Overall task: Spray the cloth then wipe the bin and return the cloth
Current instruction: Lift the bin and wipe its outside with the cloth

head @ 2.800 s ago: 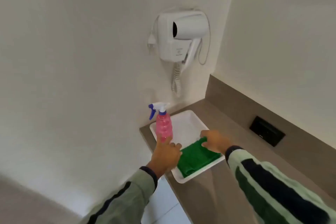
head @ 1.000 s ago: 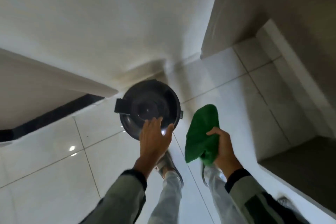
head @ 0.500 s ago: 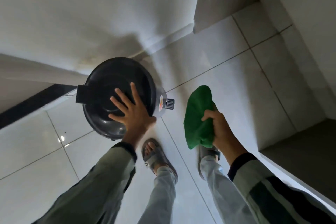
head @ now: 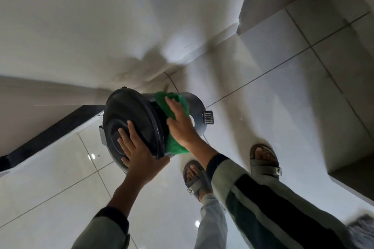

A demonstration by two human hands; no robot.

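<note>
A small round grey bin [head: 197,105] with a black lid [head: 125,115] is tilted toward me above the tiled floor, its pedal [head: 208,117] pointing right. My left hand [head: 139,151] lies flat on the lid with fingers spread, thumb hooked at the lid's lower rim. My right hand [head: 180,125] presses the green cloth [head: 172,101] flat against the bin's side, just behind the lid. The cloth wraps from the top of the bin down under my palm. The spray bottle is out of view.
Glossy white floor tiles [head: 263,97] lie all around. My two sandalled feet [head: 265,159] stand just right of the bin. A white wall [head: 101,26] rises behind it, a dark strip [head: 50,133] runs at left, and a cabinet base [head: 354,174] juts in at right.
I have left the counter and bent to the floor. The bin has been tipped toward me under my left hand. My right hand has brought the cloth from mid-air onto the bin's side.
</note>
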